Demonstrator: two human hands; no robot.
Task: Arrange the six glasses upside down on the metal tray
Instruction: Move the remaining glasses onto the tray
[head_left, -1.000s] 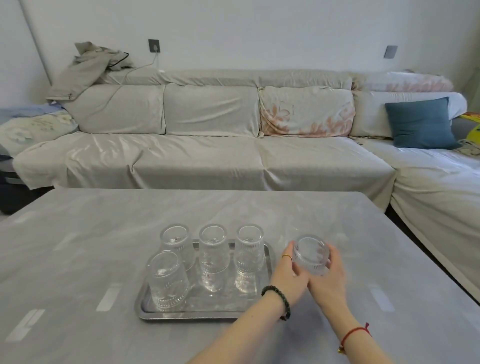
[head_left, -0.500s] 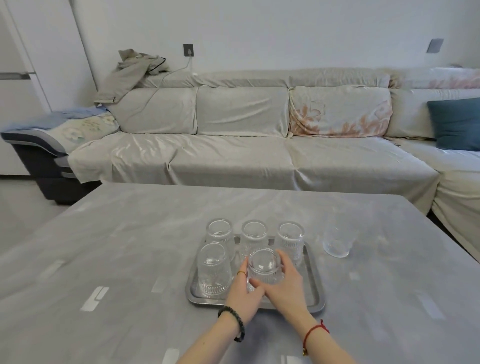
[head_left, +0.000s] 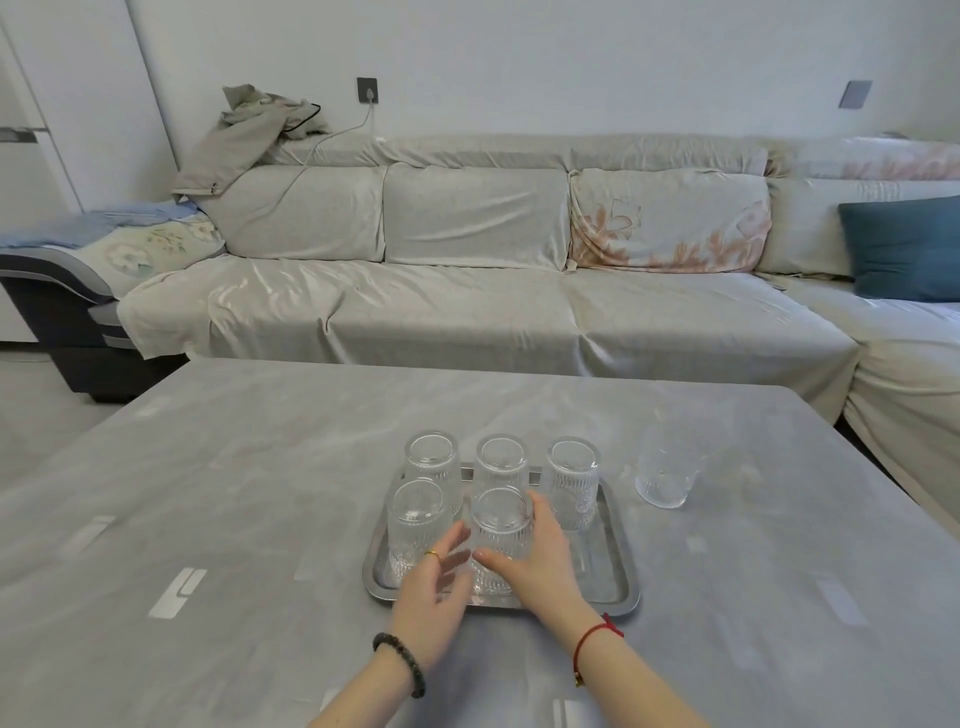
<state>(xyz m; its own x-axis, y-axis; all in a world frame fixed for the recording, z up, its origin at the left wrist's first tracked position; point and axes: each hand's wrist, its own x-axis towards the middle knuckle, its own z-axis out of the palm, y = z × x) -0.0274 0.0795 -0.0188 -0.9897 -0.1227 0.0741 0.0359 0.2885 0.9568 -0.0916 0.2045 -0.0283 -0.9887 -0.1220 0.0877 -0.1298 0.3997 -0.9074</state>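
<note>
Hands: right (head_left: 535, 561) gripping fifth ribbed clear glass (head_left: 501, 540), left (head_left: 434, 597) open beside. Seat flat on shiny metal tray (head_left: 618, 566); avoid clinking neighbours.

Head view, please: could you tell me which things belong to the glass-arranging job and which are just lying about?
Belong to the job:
metal tray
five upturned glasses on it, e.g. front middle glass
sixth glass, on the table right of the tray
left hand
right hand

Just lying about:
blue cushion
jacket on the sofa back
sofa
</note>
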